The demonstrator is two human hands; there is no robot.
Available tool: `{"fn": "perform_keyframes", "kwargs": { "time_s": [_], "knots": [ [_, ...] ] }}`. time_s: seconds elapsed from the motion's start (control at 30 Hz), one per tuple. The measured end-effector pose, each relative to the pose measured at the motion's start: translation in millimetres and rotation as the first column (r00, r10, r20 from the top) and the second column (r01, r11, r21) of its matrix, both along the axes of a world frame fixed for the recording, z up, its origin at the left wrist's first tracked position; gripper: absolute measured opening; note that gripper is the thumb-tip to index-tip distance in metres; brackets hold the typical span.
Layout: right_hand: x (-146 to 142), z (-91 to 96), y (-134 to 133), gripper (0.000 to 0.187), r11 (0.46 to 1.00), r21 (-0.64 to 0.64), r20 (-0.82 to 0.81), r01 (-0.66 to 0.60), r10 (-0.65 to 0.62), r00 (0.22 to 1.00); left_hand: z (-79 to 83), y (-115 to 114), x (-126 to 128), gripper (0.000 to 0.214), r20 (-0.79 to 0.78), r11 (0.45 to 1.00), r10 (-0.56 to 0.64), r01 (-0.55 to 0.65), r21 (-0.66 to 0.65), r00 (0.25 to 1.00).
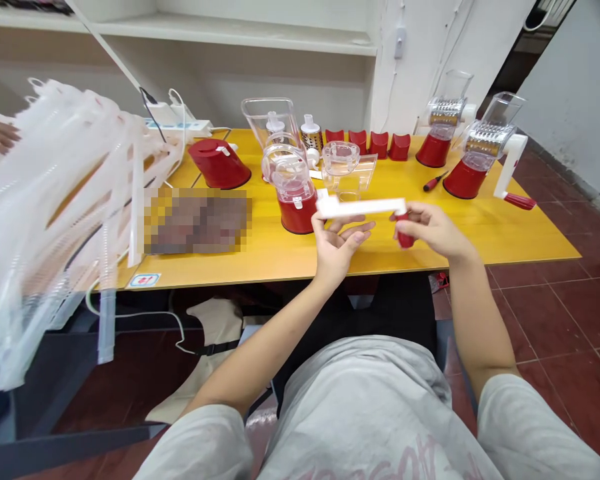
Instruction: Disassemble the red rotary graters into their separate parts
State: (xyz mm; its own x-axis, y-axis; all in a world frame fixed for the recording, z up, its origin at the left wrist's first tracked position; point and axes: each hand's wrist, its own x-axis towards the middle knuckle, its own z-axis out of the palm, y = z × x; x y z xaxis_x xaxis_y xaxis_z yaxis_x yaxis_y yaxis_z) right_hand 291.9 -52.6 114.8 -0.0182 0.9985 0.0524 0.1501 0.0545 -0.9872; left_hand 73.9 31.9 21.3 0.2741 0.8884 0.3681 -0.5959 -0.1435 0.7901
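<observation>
A white crank handle with a red knob is held level above the table's front. My right hand is closed around the knob, thumb and fingers pinching it. At the crank's white left end is my left hand, its index finger against that end and its other fingers and thumb loosely curled below. Just behind my left hand stands a red grater base with a clear plastic body on top. Another clear body rests on the table behind the crank.
Two assembled drum graters stand at the right, with a screwdriver nearby. Several red parts and a metal drum line the back. To the left are a red base, a blurred patch and piled clear plastic strips.
</observation>
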Motion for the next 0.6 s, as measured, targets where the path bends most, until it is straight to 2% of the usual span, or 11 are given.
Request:
{"fn": "perform_keyframes", "kwargs": {
  "time_s": [0.1, 0.17, 0.23, 0.33, 0.37, 0.47, 0.6],
  "knots": [
    [29.7, 5.9, 19.3, 0.06, 0.957, 0.109, -0.138, 0.27, -0.255, 0.957, 0.5, -0.6, 1.4, 0.081, -0.074, 0.995, -0.074, 0.079, 0.065, 0.995],
    [53.1, 8.5, 44.6, 0.061, 0.921, 0.147, -0.151, 0.36, -0.339, 0.928, 0.9, -2.4, 1.0, 0.076, -0.108, 0.99, -0.097, 0.107, 0.091, 0.989],
    [72.4, 7.6, 77.1, 0.054, 0.911, 0.114, -0.135, 0.396, -0.381, 0.915, 0.9, -5.2, 0.0, 0.069, -0.144, 0.983, -0.123, 0.141, 0.119, 0.982],
    [83.3, -1.4, 128.2, 0.031, 0.85, -0.02, -0.046, 0.526, -0.527, 0.849, 0.6, -9.9, -1.5, 0.062, -0.192, 0.971, -0.156, 0.185, 0.148, 0.969],
    [81.7, -6.2, 143.5, 0.027, 0.836, -0.073, 0.022, 0.543, -0.543, 0.839, 0.6, -11.3, -1.9, 0.061, -0.204, 0.968, -0.167, 0.2, 0.15, 0.965],
    [67.9, -21.7, 182.4, 0.023, 0.844, -0.155, 0.13, 0.513, -0.498, 0.858, 1.0, -14.6, -2.6, 0.06, -0.231, 0.963, -0.196, 0.232, 0.14, 0.953],
    [49.6, -33.7, 222.8, 0.025, 0.867, -0.139, 0.279, 0.479, -0.429, 0.859, 1.0, -17.5, -3.4, 0.058, -0.251, 0.958, -0.204, 0.245, 0.145, 0.946]
  ]
}}
